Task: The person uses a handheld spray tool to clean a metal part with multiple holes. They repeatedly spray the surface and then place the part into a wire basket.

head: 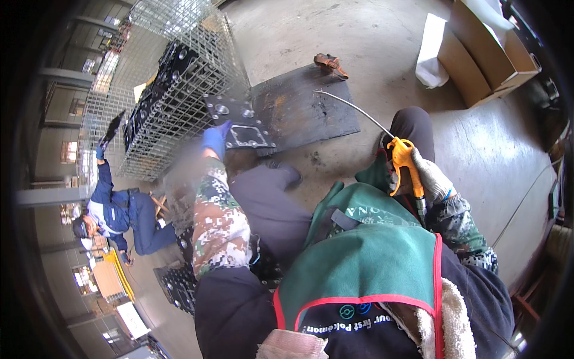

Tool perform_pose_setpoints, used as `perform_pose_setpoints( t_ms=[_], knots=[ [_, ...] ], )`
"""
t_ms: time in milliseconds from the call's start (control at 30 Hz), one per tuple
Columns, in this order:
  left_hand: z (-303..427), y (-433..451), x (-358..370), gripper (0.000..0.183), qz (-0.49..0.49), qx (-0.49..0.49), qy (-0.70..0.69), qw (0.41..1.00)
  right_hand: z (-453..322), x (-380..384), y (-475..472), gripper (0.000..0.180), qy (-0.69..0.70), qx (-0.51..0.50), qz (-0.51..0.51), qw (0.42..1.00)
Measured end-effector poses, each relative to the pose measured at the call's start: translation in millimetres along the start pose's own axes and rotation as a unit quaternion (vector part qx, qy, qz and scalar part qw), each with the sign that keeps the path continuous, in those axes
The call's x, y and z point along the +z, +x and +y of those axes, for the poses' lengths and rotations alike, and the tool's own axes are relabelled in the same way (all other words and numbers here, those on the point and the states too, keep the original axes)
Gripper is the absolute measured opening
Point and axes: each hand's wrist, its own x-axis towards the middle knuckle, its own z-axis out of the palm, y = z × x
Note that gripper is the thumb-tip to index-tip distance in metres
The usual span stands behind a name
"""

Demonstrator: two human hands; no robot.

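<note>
My left hand (216,139), in a blue glove, grips the near edge of a flat black metal plate (245,144) with round holes and a rectangular frame-like opening. The plate is beside a wire mesh cage (179,107). In my right hand (430,177), which wears a pale knitted glove, is an orange air blow gun (405,164). Its long, curved metal nozzle points over a dark, stained sheet (309,107) on the floor. A hose fitting hangs below the blow gun's handle.
The cage holds several black plates (172,67). An orange-brown tool (331,65) rests on the sheet's far edge. An open cardboard box (486,54) stands at upper right. More black parts (177,287) lie at lower left, near a co-worker (130,215) holding a dark plate.
</note>
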Motion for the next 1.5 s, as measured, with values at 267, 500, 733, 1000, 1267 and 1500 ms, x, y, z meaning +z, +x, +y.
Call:
perform_pose_setpoints(
  t_ms=[267, 500, 733, 1000, 1267, 1500],
  knots=[
    [57.0, 21.5, 111.3, 0.078, -0.097, 0.019, 0.235, 0.967, -9.7, 17.8, -1.1, 0.069, -0.260, -0.030, -0.050, 0.964],
    [97.0, 10.0, 97.9, 0.077, -0.103, -0.017, 0.414, 0.904, -28.1, 52.0, 20.2, 0.059, -0.400, -0.149, -0.016, 0.904],
    [150.1, -21.9, 91.9, 0.078, -0.145, 0.054, 0.461, 0.874, -33.6, 39.1, 91.5, 0.070, -0.387, -0.096, 0.027, 0.917],
    [107.7, -11.9, 84.1, 0.086, -0.121, -0.018, 0.334, 0.935, -21.6, 35.1, 132.3, 0.072, -0.363, -0.031, -0.012, 0.931],
    [97.8, -1.0, 88.6, 0.078, -0.103, -0.016, 0.309, 0.945, -15.1, 30.6, 149.5, 0.071, -0.406, 0.025, -0.004, 0.914],
    [98.0, -17.6, 78.0, 0.097, -0.108, -0.036, 0.282, 0.953, -8.1, 34.0, 163.5, 0.069, -0.446, 0.075, 0.016, 0.892]
  ],
)
